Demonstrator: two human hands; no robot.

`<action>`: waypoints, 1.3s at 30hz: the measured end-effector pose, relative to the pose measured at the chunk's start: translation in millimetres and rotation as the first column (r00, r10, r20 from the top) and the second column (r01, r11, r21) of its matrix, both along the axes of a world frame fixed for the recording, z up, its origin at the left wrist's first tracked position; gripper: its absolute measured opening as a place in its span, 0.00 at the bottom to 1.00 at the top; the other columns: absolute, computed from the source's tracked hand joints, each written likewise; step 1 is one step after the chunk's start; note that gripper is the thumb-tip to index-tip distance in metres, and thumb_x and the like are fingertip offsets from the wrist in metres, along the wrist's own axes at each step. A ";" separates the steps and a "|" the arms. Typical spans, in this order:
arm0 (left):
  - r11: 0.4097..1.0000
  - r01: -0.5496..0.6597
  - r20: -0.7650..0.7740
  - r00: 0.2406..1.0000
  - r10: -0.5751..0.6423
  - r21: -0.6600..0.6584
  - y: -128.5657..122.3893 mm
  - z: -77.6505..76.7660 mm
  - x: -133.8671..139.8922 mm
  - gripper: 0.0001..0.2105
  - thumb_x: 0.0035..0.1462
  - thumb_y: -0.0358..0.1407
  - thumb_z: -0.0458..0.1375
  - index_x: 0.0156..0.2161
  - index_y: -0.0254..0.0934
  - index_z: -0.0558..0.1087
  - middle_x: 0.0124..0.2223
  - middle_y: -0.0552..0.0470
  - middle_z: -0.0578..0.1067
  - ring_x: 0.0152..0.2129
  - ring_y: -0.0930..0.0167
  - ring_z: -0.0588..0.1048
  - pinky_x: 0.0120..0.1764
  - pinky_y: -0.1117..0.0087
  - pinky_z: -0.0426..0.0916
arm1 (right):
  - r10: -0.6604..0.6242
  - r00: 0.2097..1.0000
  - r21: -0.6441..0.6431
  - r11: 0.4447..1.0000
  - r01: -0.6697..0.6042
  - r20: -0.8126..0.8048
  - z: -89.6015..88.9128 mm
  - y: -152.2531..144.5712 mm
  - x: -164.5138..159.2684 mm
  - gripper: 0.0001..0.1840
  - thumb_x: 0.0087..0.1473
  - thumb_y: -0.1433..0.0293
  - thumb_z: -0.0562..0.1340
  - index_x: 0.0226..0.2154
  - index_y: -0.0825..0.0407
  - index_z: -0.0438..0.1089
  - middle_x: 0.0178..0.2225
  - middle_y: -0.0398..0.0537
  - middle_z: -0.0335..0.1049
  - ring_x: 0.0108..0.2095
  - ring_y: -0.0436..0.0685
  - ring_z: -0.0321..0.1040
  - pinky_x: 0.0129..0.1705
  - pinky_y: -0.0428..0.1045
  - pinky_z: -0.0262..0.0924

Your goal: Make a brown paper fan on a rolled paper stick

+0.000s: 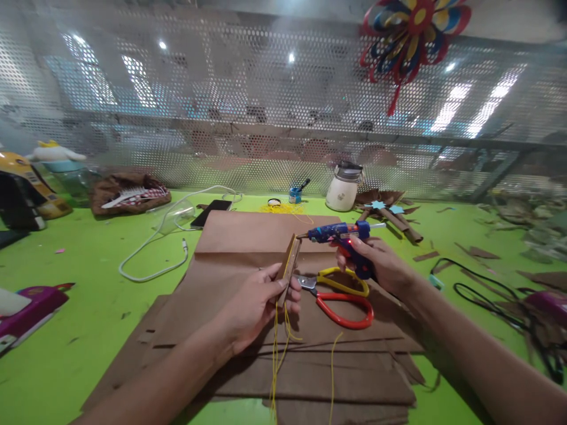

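My left hand (257, 301) grips a narrow folded strip of brown paper (290, 265), held tilted upward. Yellow threads (275, 360) run along the strip and dangle below my fingers. In my right hand (385, 262) is a blue hot glue gun (328, 233) with a red light showing. Its nozzle meets the top end of the strip, or comes very close to it. Scissors (345, 310) with one yellow and one red handle lie under my hands on brown paper sheets (212, 307). A loose yellow thread (333, 378) rests on the sheets.
On the green table (97, 301) lie a white cable (133, 277) and a black phone (212, 212). A lidded white jar (342, 189) and a small blue pot (295, 195) stand behind the paper. Black cable (478, 295) and paper scraps (482, 252) are at right. A perforated metal screen (266, 118) closes the back.
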State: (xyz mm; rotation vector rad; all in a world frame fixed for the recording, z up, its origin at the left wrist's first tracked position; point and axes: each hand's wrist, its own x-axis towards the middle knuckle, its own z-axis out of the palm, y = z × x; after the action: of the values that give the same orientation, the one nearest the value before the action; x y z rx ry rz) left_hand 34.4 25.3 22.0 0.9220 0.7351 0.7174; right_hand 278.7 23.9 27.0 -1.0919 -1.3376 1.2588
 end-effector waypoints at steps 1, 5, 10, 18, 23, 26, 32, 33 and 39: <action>1.000 0.004 -0.007 1.000 -0.004 0.002 -0.4 0.1 0.1 0.07 0.55 0.28 0.52 0.40 0.30 0.68 0.33 0.48 0.69 0.25 0.76 0.69 0.30 0.73 0.66 | 0.003 1.000 0.000 1.000 -0.003 -0.002 -0.6 0.2 0.5 0.22 0.51 0.55 0.59 0.36 0.58 0.70 0.24 0.47 0.66 0.23 0.49 0.60 0.24 0.44 0.54; 1.000 0.011 -0.004 1.000 -0.011 0.016 -1.0 0.9 0.5 0.07 0.56 0.27 0.51 0.40 0.30 0.68 0.34 0.49 0.69 0.25 0.76 0.69 0.30 0.73 0.66 | 0.043 0.999 -0.013 0.999 -0.043 -0.007 -2.4 -0.1 3.7 0.20 0.52 0.55 0.58 0.32 0.57 0.70 0.24 0.48 0.67 0.24 0.49 0.60 0.23 0.43 0.53; 1.000 0.018 0.018 1.000 -0.018 0.008 -1.3 3.4 -0.7 0.07 0.57 0.27 0.50 0.41 0.31 0.67 0.34 0.48 0.69 0.25 0.76 0.69 0.31 0.74 0.67 | 0.118 0.992 -0.036 0.993 -0.116 0.039 -1.8 -2.9 4.5 0.21 0.53 0.55 0.57 0.26 0.58 0.69 0.24 0.48 0.66 0.23 0.48 0.60 0.23 0.43 0.53; 1.000 0.001 0.097 0.995 0.001 -0.012 -1.9 4.9 -3.3 0.09 0.56 0.26 0.51 0.43 0.29 0.67 0.33 0.48 0.69 0.27 0.76 0.69 0.32 0.73 0.67 | 0.173 0.984 -0.092 0.981 -0.170 0.030 -8.4 -8.0 1.4 0.21 0.52 0.55 0.59 0.27 0.59 0.69 0.25 0.49 0.66 0.25 0.49 0.60 0.26 0.44 0.54; 1.000 0.002 0.142 0.990 -0.001 -0.008 -0.8 5.4 -4.4 0.07 0.55 0.25 0.52 0.40 0.28 0.68 0.33 0.48 0.68 0.27 0.76 0.68 0.32 0.73 0.68 | 0.184 0.980 -0.077 0.981 -0.178 0.076 -8.7 -10.1 -0.9 0.22 0.51 0.54 0.59 0.29 0.58 0.69 0.25 0.49 0.65 0.25 0.50 0.60 0.26 0.45 0.55; 1.000 0.001 0.154 0.988 -0.001 -0.003 -0.4 6.6 -4.6 0.07 0.56 0.26 0.52 0.40 0.28 0.68 0.33 0.47 0.69 0.28 0.75 0.68 0.32 0.73 0.68 | 0.206 0.970 -0.031 0.978 -0.204 0.128 -6.8 -10.9 -0.8 0.21 0.52 0.54 0.58 0.28 0.57 0.68 0.24 0.48 0.65 0.24 0.50 0.59 0.24 0.45 0.53; 0.999 -0.014 0.142 0.990 0.018 -0.030 -1.7 9.7 -2.2 0.08 0.55 0.24 0.51 0.41 0.28 0.68 0.32 0.48 0.69 0.26 0.76 0.68 0.30 0.73 0.67 | 0.202 0.955 -0.014 0.979 -0.204 0.217 -5.5 -10.3 1.3 0.22 0.52 0.53 0.57 0.28 0.57 0.68 0.25 0.49 0.65 0.24 0.51 0.60 0.24 0.45 0.53; 0.999 -0.017 0.140 0.990 0.021 -0.030 -2.1 9.8 -2.1 0.08 0.55 0.24 0.52 0.41 0.28 0.68 0.32 0.48 0.69 0.26 0.76 0.68 0.31 0.73 0.67 | 0.193 0.959 -0.007 0.981 -0.195 0.206 -5.2 -9.9 2.0 0.22 0.51 0.53 0.57 0.28 0.57 0.68 0.25 0.49 0.65 0.24 0.51 0.60 0.24 0.45 0.53; 1.000 -0.006 0.125 0.992 0.007 -0.005 -3.1 8.3 -3.8 0.07 0.55 0.28 0.53 0.39 0.28 0.70 0.34 0.45 0.70 0.28 0.74 0.68 0.32 0.71 0.68 | 0.083 0.958 0.064 0.993 -0.104 0.274 -4.3 -5.8 13.4 0.22 0.53 0.54 0.56 0.27 0.57 0.69 0.26 0.49 0.65 0.24 0.50 0.59 0.24 0.45 0.53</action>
State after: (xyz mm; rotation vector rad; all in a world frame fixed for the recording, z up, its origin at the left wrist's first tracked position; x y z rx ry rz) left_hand 30.6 22.3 30.3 0.8625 0.6293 0.7720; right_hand 292.1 18.2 22.6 -1.1897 -1.6475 1.1433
